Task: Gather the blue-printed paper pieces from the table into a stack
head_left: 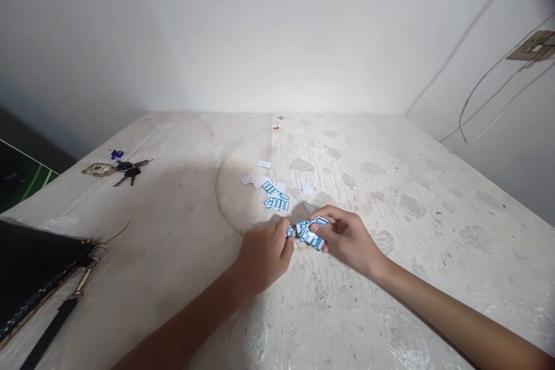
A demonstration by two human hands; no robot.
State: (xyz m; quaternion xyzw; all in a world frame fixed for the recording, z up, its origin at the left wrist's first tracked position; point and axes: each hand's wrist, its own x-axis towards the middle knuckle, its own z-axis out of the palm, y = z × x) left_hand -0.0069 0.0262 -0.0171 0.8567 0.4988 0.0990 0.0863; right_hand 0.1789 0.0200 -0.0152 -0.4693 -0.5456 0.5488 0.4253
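My right hand [342, 234] pinches a small fanned bunch of white cards with blue outlines [313, 237] between thumb and fingers. Close against it, my left hand [266, 251] is closed on the left end of the same bunch, its thumb and forefinger pressed together. Just beyond the hands lie more blue-outlined cards [277, 202], overlapping in a loose pile. Several plain white pieces [263, 164] are scattered around that pile, and one white piece [306, 188] rests apart to the right. What the blue outlines depict is too small to tell.
Keys with a skull-like fob [99, 170] lie at the table's left, beside a small blue object [117, 154]. A black bag [39, 272] with a strap sits at the near left. The white table [411, 300] meets a wall [260, 46]; loose cables [463, 121] hang at right.
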